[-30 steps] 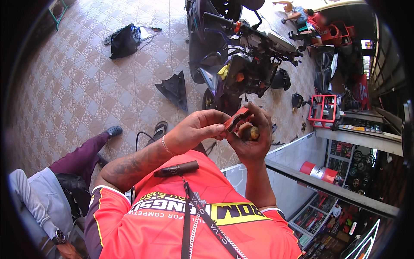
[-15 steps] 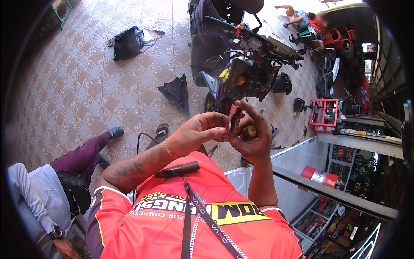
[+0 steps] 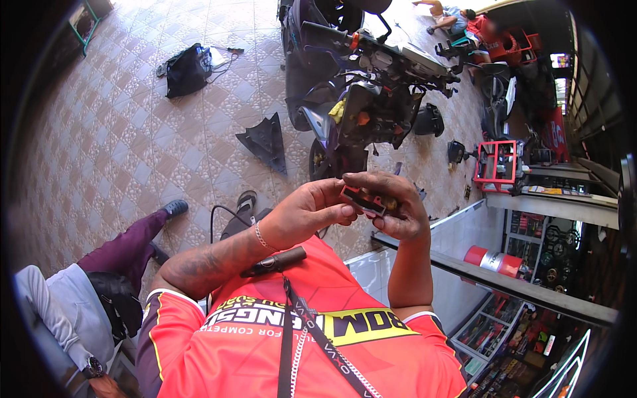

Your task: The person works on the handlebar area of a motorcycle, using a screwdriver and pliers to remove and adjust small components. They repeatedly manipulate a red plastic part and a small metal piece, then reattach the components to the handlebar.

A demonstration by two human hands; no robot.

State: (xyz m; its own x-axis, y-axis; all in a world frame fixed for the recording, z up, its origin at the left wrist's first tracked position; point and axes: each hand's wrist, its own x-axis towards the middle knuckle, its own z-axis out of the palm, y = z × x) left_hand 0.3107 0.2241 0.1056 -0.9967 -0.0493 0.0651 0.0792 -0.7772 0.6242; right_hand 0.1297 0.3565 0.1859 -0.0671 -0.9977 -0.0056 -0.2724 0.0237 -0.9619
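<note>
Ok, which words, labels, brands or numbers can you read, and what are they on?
Wording isn't copied here; lettering stands on:
Red shirt: upside-down dark letters on yellow, plus white and yellow lettering.
Black lanyard: pale letters.
Red-and-white drum: sideways, too small to read surely.
Red banner: too blurred.
Held red-and-black part: no readable text.

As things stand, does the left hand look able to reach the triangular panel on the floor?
Probably not without bending: the triangular panel lies on the floor, well below the left hand, which is busy at the red part. Nothing visible covers the panel, though.
</note>
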